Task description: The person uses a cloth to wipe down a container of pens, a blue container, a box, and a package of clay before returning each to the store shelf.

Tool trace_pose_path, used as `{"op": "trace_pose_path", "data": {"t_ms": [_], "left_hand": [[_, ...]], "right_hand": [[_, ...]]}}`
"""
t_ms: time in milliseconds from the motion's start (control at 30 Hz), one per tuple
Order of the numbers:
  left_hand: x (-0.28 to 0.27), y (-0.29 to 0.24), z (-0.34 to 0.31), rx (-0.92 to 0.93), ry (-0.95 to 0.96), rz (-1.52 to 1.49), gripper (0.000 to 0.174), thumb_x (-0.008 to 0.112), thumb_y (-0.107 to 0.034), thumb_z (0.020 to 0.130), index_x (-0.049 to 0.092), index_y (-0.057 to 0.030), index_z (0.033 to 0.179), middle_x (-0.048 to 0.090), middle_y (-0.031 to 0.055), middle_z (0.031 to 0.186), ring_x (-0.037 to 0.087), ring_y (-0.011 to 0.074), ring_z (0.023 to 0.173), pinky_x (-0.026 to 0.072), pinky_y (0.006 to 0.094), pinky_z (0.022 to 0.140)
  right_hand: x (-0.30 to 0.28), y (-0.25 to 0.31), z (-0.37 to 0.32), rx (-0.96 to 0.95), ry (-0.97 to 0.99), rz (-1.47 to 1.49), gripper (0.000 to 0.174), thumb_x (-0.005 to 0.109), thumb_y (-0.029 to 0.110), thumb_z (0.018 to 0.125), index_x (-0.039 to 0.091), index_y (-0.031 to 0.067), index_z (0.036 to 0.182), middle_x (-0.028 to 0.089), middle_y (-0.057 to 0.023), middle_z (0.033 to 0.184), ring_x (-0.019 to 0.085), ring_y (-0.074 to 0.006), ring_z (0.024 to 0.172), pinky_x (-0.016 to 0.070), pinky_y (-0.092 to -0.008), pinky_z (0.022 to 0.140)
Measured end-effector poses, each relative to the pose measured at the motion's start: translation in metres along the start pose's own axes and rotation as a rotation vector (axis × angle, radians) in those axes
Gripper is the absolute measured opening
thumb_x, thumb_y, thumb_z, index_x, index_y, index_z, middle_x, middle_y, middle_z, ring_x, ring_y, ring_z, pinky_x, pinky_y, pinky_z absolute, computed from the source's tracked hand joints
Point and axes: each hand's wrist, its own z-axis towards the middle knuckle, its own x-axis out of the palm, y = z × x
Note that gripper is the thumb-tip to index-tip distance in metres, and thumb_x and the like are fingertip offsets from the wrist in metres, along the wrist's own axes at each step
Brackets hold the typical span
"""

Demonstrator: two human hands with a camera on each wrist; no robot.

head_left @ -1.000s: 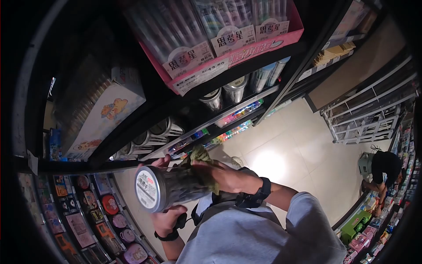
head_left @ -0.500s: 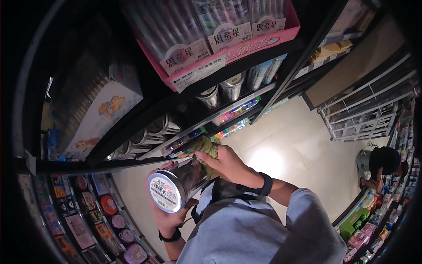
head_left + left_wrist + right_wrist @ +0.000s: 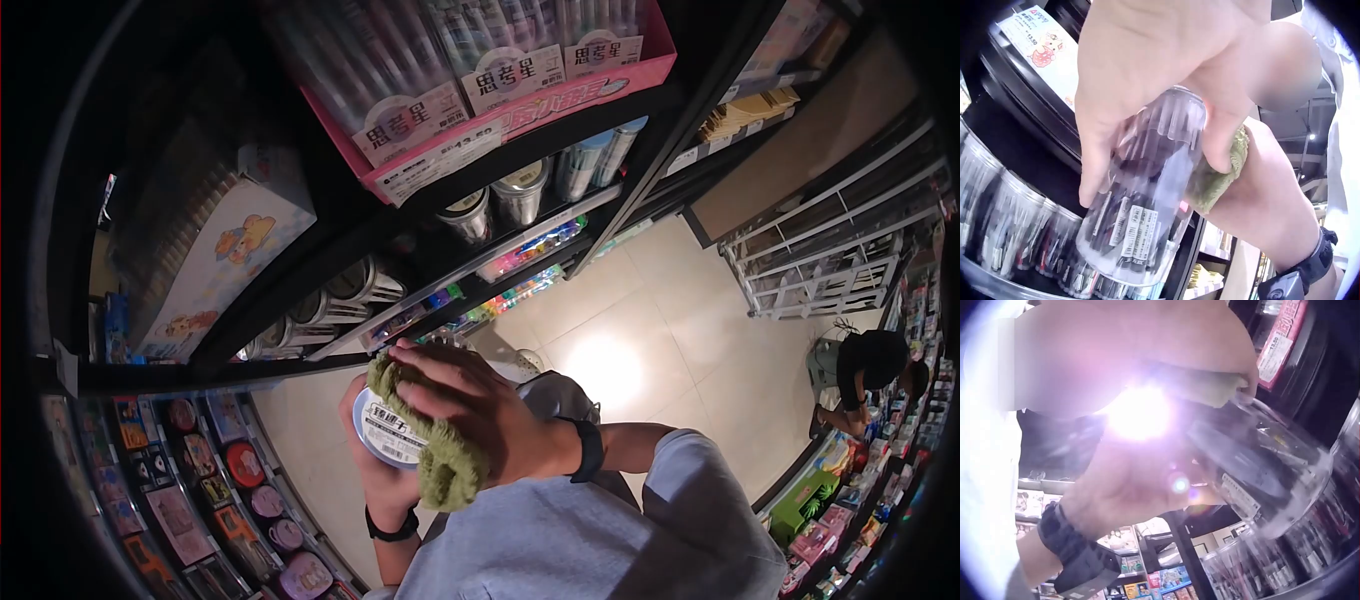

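Observation:
My left hand grips a clear plastic pen canister around its side, fingers on one side and thumb on the other. Dark pens with white barcode labels show through its wall. Its round lid, with a printed white label, faces up toward the head camera. Over that lid my right hand holds a bunched green cloth, fingers curved across it. Part of the lid is hidden under cloth and fingers. In the right wrist view, glare washes out much of the hands near the cloth.
More pen canisters stand in a row on the dark shelf beside my hands. Above is a pink display box of pens. A white box sits at left. Another person bends by the shelves at far right.
The right hand with the cloth has moved left from the canister's side onto its lid, covering part of the label. The left hand still holds the canister, its lid turned more upward.

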Motion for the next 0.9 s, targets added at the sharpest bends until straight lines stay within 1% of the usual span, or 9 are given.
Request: {"op": "trace_pose_path", "data": {"t_ms": [67,167,267,333,500,567,633,700,900], "left_hand": [[-0.003,0.015,0.003,-0.123,-0.021,-0.086,0.093,0.086,-0.025,0.067,0.032,-0.0023,0.139,0.047,0.0136,0.132,0.049,0.0222,0.121,0.0380,0.0354,0.103],[-0.013,0.036,0.000,-0.290,-0.210,-0.418,0.063,0.065,-0.019,0.090,0.032,-0.0023,0.140,0.048,0.0146,0.134,0.050,0.0224,0.121,0.0389,0.0350,0.103],[0.002,0.007,0.013,-0.051,-0.003,-0.126,0.052,0.057,-0.016,0.094,0.034,-0.0038,0.138,0.047,0.0186,0.136,0.050,0.0257,0.121,0.0408,0.0369,0.102],[0.005,0.013,0.010,0.071,0.003,-0.018,0.052,0.060,-0.018,0.093,0.035,-0.0040,0.137,0.047,0.0205,0.136,0.050,0.0278,0.122,0.0419,0.0383,0.102],[0.008,0.014,0.011,0.315,0.127,0.100,0.083,0.085,-0.023,0.067,0.037,-0.0044,0.131,0.042,0.0276,0.138,0.048,0.0329,0.125,0.0421,0.0430,0.103],[0.008,0.013,0.013,0.311,0.122,0.102,0.086,0.087,-0.023,0.065,0.036,-0.0040,0.132,0.042,0.0271,0.138,0.047,0.0341,0.126,0.0400,0.0447,0.104],[0.008,0.012,0.016,0.302,0.127,0.103,0.092,0.089,-0.021,0.061,0.034,-0.0032,0.132,0.042,0.0259,0.137,0.044,0.0365,0.129,0.0359,0.0480,0.108],[0.010,0.012,0.021,0.325,0.153,0.015,0.086,0.086,-0.018,0.059,0.039,-0.0052,0.130,0.043,0.0248,0.133,0.044,0.0389,0.128,0.0342,0.0487,0.108],[0.020,0.027,0.051,0.385,0.211,0.551,0.066,0.070,-0.006,0.062,0.051,-0.0026,0.125,0.045,0.0220,0.133,0.044,0.0391,0.127,0.0374,0.0464,0.104]], "right_hand": [[-0.003,0.009,0.004,-0.087,0.016,-0.189,0.055,0.061,0.028,0.082,0.053,0.0015,0.130,0.042,-0.0231,0.143,0.043,-0.0426,0.131,0.0346,-0.0501,0.109],[-0.007,0.019,0.007,-0.143,0.184,-0.503,0.041,0.055,0.020,0.089,0.055,0.0049,0.127,0.053,-0.0151,0.136,0.048,-0.0388,0.129,0.0369,-0.0479,0.107],[-0.001,0.021,-0.002,-0.209,0.208,-0.521,0.034,0.049,0.015,0.090,0.058,0.0101,0.122,0.058,-0.0083,0.132,0.049,-0.0298,0.130,0.0334,-0.0453,0.111],[0.002,0.007,-0.011,-0.363,0.182,-0.553,0.027,0.054,0.017,0.089,0.059,0.0147,0.116,0.059,-0.0039,0.131,0.051,-0.0211,0.128,0.0295,-0.0439,0.115],[-0.031,-0.033,-0.016,-0.582,0.251,-0.392,0.032,0.062,0.014,0.081,0.059,0.0129,0.113,0.058,-0.0066,0.131,0.055,-0.0229,0.122,0.0400,-0.0408,0.109],[-0.043,-0.053,-0.017,-0.523,0.045,-0.306,0.038,0.070,0.016,0.076,0.059,0.0097,0.111,0.063,-0.0092,0.120,0.061,-0.0266,0.112,0.0492,-0.0386,0.097],[-0.060,-0.068,-0.030,0.143,0.128,-0.531,0.037,0.074,0.009,0.073,0.061,0.0039,0.106,0.064,-0.0133,0.110,0.062,-0.0329,0.103,0.0529,-0.0383,0.082],[-0.064,-0.086,-0.042,0.433,-0.113,-0.292,0.028,0.070,-0.001,0.073,0.062,0.0001,0.099,0.064,-0.0154,0.103,0.061,-0.0380,0.097,0.0510,-0.0396,0.077],[-0.084,-0.068,-0.061,0.462,0.094,-0.038,0.037,0.066,0.001,0.065,0.063,-0.0056,0.101,0.047,-0.0213,0.141,0.047,-0.0311,0.130,0.0383,-0.0361,0.104]]}}
